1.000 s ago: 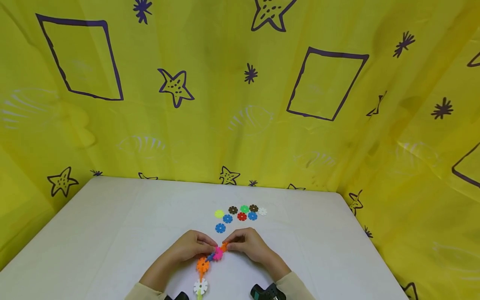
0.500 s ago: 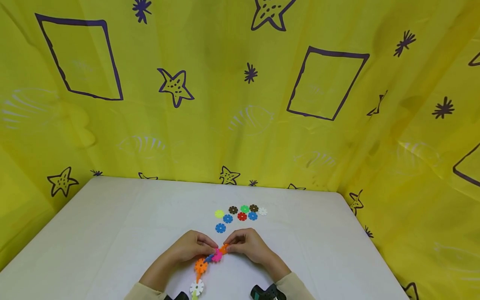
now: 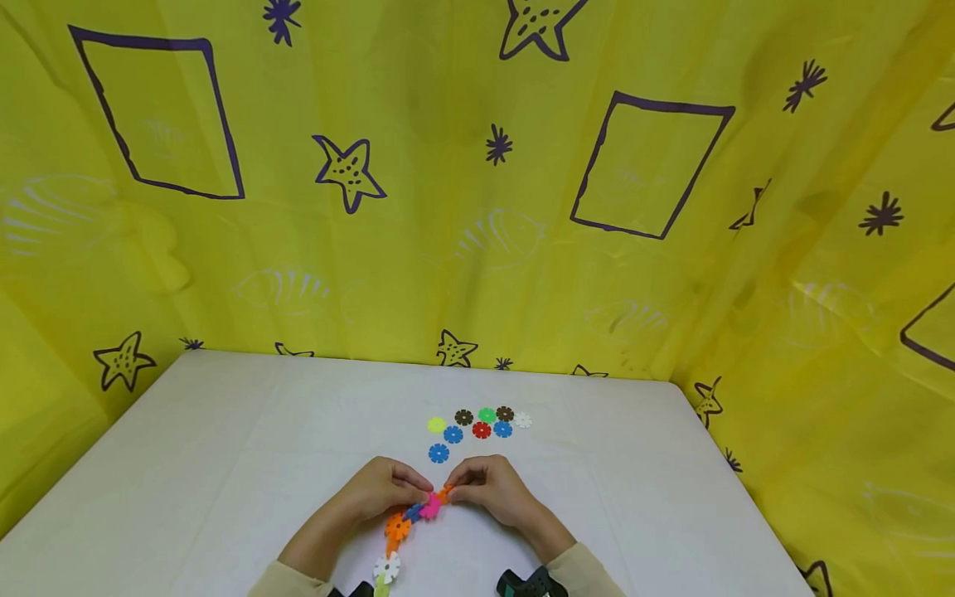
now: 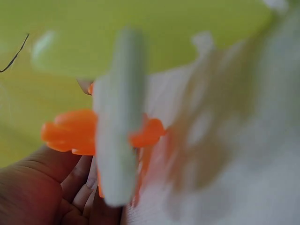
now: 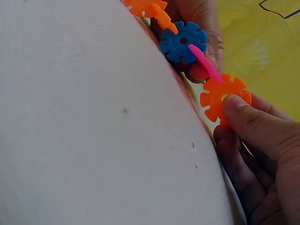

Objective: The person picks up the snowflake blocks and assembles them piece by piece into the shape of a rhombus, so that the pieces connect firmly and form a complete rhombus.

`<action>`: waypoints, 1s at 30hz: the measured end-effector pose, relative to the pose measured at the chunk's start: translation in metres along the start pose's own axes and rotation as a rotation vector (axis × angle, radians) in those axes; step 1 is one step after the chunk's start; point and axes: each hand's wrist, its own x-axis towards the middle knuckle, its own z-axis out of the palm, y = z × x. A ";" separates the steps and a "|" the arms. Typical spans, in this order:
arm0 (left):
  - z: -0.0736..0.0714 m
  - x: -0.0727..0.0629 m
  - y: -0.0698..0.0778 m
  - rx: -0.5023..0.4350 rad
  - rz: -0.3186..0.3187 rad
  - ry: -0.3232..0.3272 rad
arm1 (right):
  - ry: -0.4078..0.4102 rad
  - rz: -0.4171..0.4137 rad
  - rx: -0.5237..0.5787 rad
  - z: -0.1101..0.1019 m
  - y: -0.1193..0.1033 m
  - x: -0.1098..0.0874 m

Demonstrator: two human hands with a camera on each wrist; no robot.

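Observation:
A chain of notched plastic discs hangs between the two hands at the front of the table. With thumb and fingers the left hand point(image 3: 380, 487) pinches it at the pink disc point(image 3: 430, 507). The right hand point(image 3: 496, 491) grips the orange end disc point(image 5: 214, 91), its thumb flat on the face. In the right wrist view the pink disc stands edge-on, slotted between that orange one and a blue disc point(image 5: 173, 46). Further down the chain come more orange point(image 3: 398, 527), a white disc point(image 3: 387, 567) and a yellow-green disc point(image 3: 382, 587). The left wrist view shows the chain's lower part blurred and close.
Loose discs lie flat beyond the hands: several blue point(image 3: 438, 453), brown point(image 3: 464, 417), red point(image 3: 482, 430), green point(image 3: 487, 415), yellow point(image 3: 436, 424) and white point(image 3: 523, 420). A yellow patterned curtain point(image 3: 418, 249) borders the white table point(image 3: 261, 431) at back and sides.
The chain's lower end, with the white and yellow-green discs, has swung a little to the left. The orange end disc has turned more edge-on. Both hands stay nearly in place.

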 end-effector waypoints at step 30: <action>0.000 0.001 0.000 -0.025 0.029 -0.026 | -0.002 -0.011 0.014 0.004 -0.002 0.000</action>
